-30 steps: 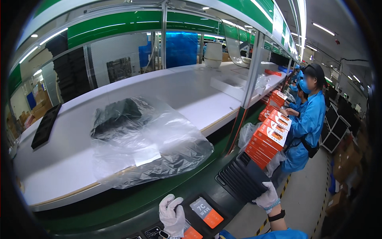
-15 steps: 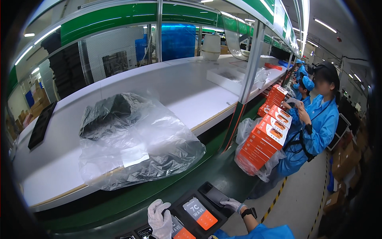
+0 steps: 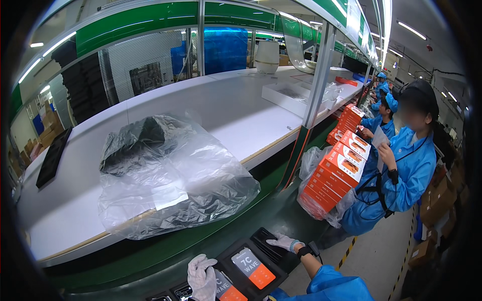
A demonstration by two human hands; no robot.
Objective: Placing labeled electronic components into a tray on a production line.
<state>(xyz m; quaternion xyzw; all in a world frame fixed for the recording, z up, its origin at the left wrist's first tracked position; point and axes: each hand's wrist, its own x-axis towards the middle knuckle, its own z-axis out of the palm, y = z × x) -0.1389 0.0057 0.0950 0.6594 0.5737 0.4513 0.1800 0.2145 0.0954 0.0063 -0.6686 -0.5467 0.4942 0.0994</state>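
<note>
My right hand (image 3: 283, 242), in a white glove, reaches over the right end of a black tray (image 3: 232, 255), its fingers stretched out toward a ridged black compartment (image 3: 267, 245). Nothing shows in its fingers. To its left, a phone with a white-and-orange front (image 3: 253, 268) lies in the tray. My left hand (image 3: 202, 277), also gloved, is beside a second phone (image 3: 229, 288) with the same front. Its fingers are loosely bent and apart, with nothing visible in them. Dark phones with camera rings (image 3: 183, 291) lie beside it, partly cut off by the lower edge.
A clear plastic bag (image 3: 175, 180) droops over the white bench's front edge. Orange-and-white boxes (image 3: 334, 173) are stacked at the right, where a person in blue (image 3: 409, 160) stands holding a pale sheet. A metal post (image 3: 317, 80) rises from the bench. A black tray (image 3: 53, 158) lies far left.
My right hand has moved up and left. The dark glossy slab in the right compartment no longer shows there; ridges are visible instead. My left hand has barely moved.
</note>
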